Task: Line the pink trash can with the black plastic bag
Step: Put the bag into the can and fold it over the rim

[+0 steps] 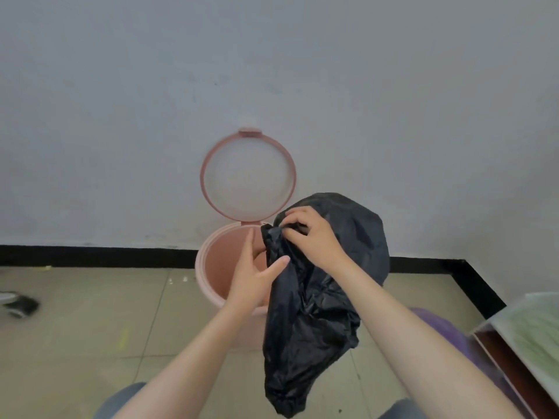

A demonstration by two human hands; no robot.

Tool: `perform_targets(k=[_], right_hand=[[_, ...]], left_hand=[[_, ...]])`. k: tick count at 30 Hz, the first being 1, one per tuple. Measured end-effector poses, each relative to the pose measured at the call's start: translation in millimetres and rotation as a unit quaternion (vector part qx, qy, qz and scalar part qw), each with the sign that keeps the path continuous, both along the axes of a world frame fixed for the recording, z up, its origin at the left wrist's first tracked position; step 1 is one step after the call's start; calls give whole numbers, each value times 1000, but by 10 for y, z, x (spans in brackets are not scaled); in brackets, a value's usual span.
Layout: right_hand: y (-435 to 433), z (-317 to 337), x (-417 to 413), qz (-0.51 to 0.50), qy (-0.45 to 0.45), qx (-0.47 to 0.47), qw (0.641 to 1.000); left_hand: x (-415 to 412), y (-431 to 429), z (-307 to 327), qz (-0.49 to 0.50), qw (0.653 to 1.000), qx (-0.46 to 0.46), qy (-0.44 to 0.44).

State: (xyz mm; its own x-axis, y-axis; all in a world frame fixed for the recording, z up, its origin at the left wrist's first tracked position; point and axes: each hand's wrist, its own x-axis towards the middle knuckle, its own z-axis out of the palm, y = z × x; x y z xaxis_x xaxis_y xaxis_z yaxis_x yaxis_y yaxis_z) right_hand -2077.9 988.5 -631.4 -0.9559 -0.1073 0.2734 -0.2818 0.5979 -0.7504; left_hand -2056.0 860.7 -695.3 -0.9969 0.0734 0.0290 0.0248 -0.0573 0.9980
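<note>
My right hand (314, 237) pinches the black bag (314, 303) hanging long and limp over the right rim of the pink trash can (208, 267), while my open left hand (257, 276), nearer the can's mouth, touches its edge.

No text, label, brand, number or sign can be read anywhere in the view
</note>
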Motion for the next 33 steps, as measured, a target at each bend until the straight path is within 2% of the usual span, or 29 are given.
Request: perform_targets(k=[2, 4, 7, 8, 9, 11, 13, 14, 15, 18, 20, 22, 24, 26, 28, 31, 33], right_hand=[[-73, -6, 32, 24, -24, -32, 999], [-73, -60, 109, 26, -20, -21, 999], [54, -70, 142, -107, 104, 45, 988], [141, -92, 93, -170, 116, 57, 977], [237, -122, 30, -224, 88, 53, 969], [363, -204, -60, -268, -63, -1, 961], [274, -388, -17, -193, -200, -80, 957], [167, -498, 29, -142, -218, -99, 961], [24, -596, 78, -100, -192, -88, 972], [-342, -960, 68, -9, -127, 62, 990], [-468, -1157, -9, 13, -151, 202, 968], [-474, -1286, -56, 28, -186, 305, 934], [-446, -1339, -88, 52, -208, 367, 905], [-391, -1348, -107, 59, -230, 354, 905], [-312, -1311, -119, 49, -253, 282, 924], [-150, -1171, -80, 21, -241, 161, 957], [25, -1094, -81, -8, -212, 140, 967]], left_hand=[[-44, -70, 49, 33, 999, 31, 30], [-54, -161, 90, 69, 996, 25, 54], [-78, -378, 61, 103, 994, 9, 41], [-109, -462, 15, 113, 993, 1, 36], [-132, -540, -18, 122, 992, -6, 34], [-160, -671, -69, 144, 990, 2, 6], [-175, -765, -147, 168, 985, 14, -35], [-180, -795, -173, 186, 981, 10, -52], [-189, -816, -206, 200, 977, 8, -69], [-136, -813, -213, 171, 978, 53, -107], [-54, -762, -197, 102, 989, 56, -93], [-15, -717, -277, 75, 995, -10, -67], [-50, -688, -402, 74, 990, -107, -60], [-70, -631, -546, 65, 974, -212, -54], [-58, -538, -654, 50, 959, -277, -41], [-47, -429, -757, 22, 954, -297, -38], [-108, -399, -749, 25, 955, -292, -40]])
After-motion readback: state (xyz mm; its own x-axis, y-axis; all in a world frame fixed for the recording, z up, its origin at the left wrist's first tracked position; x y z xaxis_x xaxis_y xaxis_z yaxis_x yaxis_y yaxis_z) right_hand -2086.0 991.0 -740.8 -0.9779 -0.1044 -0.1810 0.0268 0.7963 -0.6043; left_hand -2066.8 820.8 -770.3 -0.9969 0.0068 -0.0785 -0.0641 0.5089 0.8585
